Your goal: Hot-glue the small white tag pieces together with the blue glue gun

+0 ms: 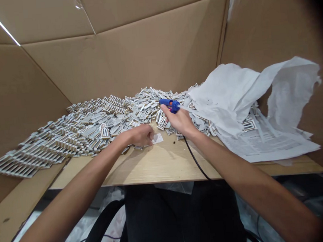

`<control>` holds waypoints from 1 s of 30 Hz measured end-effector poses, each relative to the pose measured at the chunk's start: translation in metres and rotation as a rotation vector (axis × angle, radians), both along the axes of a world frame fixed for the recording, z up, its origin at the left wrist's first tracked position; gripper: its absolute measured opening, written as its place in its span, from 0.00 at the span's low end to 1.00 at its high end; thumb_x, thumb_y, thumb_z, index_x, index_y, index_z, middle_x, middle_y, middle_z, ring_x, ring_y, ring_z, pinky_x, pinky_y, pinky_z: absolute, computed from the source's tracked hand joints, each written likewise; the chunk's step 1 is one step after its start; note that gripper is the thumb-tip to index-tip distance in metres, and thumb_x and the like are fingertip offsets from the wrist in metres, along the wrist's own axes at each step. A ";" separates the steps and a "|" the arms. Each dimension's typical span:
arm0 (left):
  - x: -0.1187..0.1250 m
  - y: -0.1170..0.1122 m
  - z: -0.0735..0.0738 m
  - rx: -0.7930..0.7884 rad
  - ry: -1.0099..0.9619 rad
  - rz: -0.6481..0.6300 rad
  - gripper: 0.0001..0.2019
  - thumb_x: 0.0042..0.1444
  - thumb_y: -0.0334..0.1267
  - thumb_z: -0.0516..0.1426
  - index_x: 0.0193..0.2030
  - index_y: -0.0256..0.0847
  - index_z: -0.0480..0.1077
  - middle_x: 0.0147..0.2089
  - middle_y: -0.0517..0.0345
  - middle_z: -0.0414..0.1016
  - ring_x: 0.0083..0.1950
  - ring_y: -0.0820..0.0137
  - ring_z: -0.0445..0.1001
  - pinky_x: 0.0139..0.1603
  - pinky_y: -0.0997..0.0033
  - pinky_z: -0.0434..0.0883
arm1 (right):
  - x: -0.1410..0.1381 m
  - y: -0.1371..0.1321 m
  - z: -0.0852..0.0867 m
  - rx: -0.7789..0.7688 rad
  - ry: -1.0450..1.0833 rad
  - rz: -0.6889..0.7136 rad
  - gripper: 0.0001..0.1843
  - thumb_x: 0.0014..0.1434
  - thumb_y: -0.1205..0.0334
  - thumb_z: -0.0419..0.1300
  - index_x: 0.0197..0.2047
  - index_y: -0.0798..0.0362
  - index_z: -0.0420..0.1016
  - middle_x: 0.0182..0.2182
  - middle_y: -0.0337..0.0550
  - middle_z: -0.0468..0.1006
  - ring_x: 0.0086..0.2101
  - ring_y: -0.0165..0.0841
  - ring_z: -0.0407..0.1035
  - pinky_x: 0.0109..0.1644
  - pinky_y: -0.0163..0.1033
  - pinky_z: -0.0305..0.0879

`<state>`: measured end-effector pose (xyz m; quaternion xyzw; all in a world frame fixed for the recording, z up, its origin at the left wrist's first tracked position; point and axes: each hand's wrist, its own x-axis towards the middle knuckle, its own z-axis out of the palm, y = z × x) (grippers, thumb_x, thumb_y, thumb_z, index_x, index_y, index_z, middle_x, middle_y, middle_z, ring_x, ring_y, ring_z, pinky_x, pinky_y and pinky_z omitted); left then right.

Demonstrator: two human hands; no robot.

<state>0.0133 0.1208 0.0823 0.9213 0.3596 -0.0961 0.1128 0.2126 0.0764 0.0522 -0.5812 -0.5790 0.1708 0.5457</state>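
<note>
My right hand (180, 120) is wrapped round a blue hot glue gun (170, 104), with a pale glue stick (185, 108) poking out of its back end and a black cord (193, 156) hanging down over the table edge. To the left, my left hand (143, 135) is closed low over the table, its fingertips at a small white card or paper piece (157, 138). Whether the fingers pinch that piece or something else is hidden. Small white and gold window-shaped pieces (161, 121) lie heaped just beyond both hands.
Stacked rows of the same pieces (38, 153) spread along the left. White sheets of thin paper (223, 90) and printed pages (266, 146) lie at the right over more pieces. Cardboard walls (155, 47) enclose the wooden tabletop (154, 170) at the back and sides.
</note>
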 end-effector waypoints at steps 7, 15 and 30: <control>-0.003 0.001 -0.008 -0.040 -0.118 0.036 0.04 0.47 0.28 0.63 0.29 0.39 0.72 0.27 0.59 0.74 0.29 0.69 0.68 0.32 0.69 0.60 | 0.001 0.002 -0.002 -0.005 -0.011 0.026 0.27 0.66 0.35 0.53 0.32 0.49 0.76 0.27 0.47 0.76 0.32 0.40 0.71 0.39 0.45 0.62; 0.005 0.011 -0.005 -0.137 -0.761 0.249 0.04 0.53 0.35 0.61 0.32 0.37 0.74 0.29 0.54 0.77 0.29 0.70 0.72 0.32 0.70 0.67 | -0.005 -0.004 -0.003 -0.084 -0.088 0.243 0.14 0.56 0.48 0.66 0.30 0.50 0.74 0.27 0.41 0.76 0.29 0.34 0.67 0.34 0.41 0.59; 0.010 0.045 -0.004 0.319 -0.549 0.387 0.09 0.64 0.38 0.55 0.42 0.35 0.74 0.49 0.39 0.80 0.52 0.57 0.76 0.54 0.59 0.71 | -0.002 0.009 -0.017 0.014 0.004 0.151 0.07 0.54 0.58 0.63 0.30 0.51 0.73 0.29 0.39 0.77 0.29 0.32 0.69 0.39 0.41 0.63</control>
